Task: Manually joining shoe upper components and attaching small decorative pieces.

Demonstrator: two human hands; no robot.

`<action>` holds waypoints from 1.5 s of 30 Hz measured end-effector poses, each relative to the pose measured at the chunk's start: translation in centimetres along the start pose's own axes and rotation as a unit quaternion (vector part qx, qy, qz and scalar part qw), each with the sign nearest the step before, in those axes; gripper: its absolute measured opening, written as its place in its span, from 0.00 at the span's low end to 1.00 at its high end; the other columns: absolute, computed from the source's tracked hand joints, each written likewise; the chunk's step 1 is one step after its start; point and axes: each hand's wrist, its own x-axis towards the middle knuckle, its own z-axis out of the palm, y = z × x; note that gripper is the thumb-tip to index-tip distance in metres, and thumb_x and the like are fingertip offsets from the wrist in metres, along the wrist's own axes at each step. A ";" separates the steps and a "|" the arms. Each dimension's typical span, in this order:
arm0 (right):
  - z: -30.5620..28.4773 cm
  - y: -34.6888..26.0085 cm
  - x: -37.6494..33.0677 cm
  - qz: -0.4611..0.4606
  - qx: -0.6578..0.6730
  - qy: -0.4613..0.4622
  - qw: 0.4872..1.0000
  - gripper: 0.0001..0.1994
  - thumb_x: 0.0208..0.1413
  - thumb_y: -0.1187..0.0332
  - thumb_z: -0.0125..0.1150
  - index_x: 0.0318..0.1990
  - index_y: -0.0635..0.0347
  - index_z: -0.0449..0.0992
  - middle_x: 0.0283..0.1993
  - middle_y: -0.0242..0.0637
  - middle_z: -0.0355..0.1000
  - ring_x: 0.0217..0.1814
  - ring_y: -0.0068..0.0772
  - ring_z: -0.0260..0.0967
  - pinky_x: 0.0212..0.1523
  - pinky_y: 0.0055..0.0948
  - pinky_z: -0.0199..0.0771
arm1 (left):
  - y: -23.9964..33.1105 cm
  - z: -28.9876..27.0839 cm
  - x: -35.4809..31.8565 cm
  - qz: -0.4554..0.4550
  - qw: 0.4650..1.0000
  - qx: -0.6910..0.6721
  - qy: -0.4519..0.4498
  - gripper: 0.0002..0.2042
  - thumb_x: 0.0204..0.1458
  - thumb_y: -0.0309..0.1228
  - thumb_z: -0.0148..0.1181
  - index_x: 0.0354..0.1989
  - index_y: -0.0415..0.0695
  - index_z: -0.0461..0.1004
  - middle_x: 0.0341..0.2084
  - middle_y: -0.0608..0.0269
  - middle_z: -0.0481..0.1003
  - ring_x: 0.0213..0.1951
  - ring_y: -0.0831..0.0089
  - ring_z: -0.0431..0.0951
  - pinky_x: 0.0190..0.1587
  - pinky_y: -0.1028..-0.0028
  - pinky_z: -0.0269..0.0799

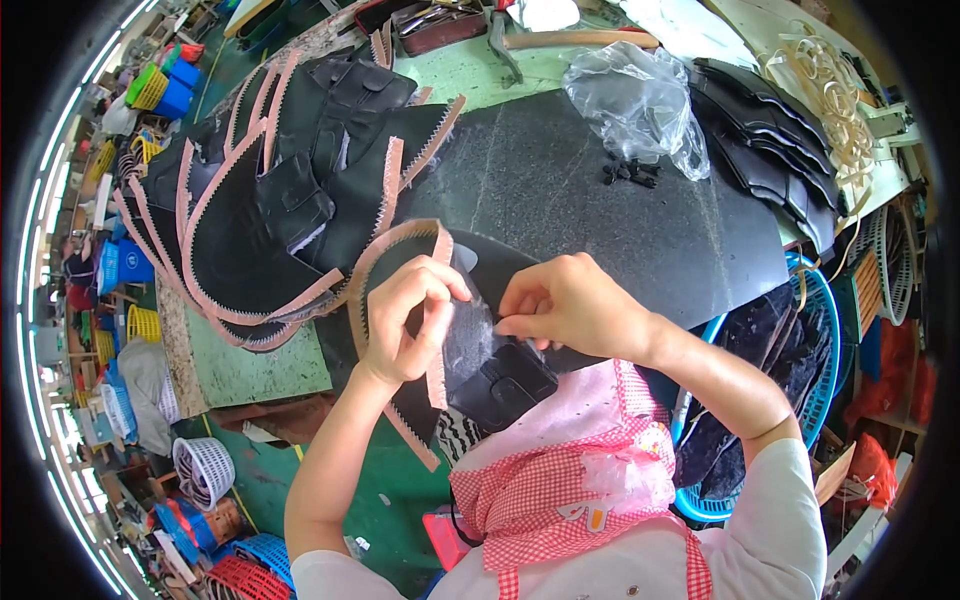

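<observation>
My left hand grips a black leather shoe-upper piece with a pink zigzag-cut lining edge, holding it at its left side. My right hand pinches the same piece from the right, fingertips pressed near a small strap or tab at its middle. The piece lies over the near edge of a dark stone slab. To the left sits a pile of similar black pieces with pink edges.
A clear plastic bag and small black bits lie on the slab. A stack of black pieces sits at the right, a hammer at the back. A blue basket holds dark material. A green table is underneath.
</observation>
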 end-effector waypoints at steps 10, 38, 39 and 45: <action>-3.8 3.2 -2.8 -0.091 0.062 0.181 0.977 0.06 0.61 0.74 0.67 0.44 0.63 0.82 0.33 0.38 0.81 0.29 0.24 0.80 0.32 0.26 0.80 | 5.0 3.0 0.3 -0.195 0.960 0.182 -0.080 0.08 0.53 0.29 0.72 0.41 0.49 0.85 0.39 0.63 0.66 0.37 0.68 0.74 0.41 0.68 0.72; -0.9 -0.4 -1.2 -0.087 -0.052 0.007 0.995 0.11 0.56 0.78 0.68 0.47 0.64 0.79 0.38 0.38 0.80 0.41 0.25 0.81 0.45 0.27 0.81 | 2.9 2.7 -1.1 -0.124 0.991 0.050 -0.021 0.23 0.45 0.22 0.74 0.50 0.42 0.70 0.45 0.56 0.72 0.48 0.56 0.79 0.50 0.61 0.76; -1.0 0.0 -1.0 -0.048 0.017 0.004 0.999 0.11 0.57 0.79 0.68 0.48 0.64 0.80 0.40 0.34 0.81 0.43 0.20 0.80 0.46 0.25 0.81 | 2.9 2.7 -1.1 -0.120 0.991 0.056 -0.017 0.23 0.45 0.22 0.74 0.49 0.42 0.70 0.45 0.56 0.72 0.48 0.56 0.79 0.50 0.61 0.76; -1.8 -0.7 -0.9 -0.007 0.041 0.016 0.999 0.12 0.57 0.78 0.68 0.48 0.65 0.80 0.39 0.33 0.81 0.43 0.17 0.78 0.46 0.24 0.80 | 2.7 3.5 -1.4 -0.110 0.992 0.063 0.012 0.25 0.43 0.21 0.74 0.49 0.42 0.69 0.44 0.55 0.72 0.47 0.56 0.79 0.49 0.61 0.76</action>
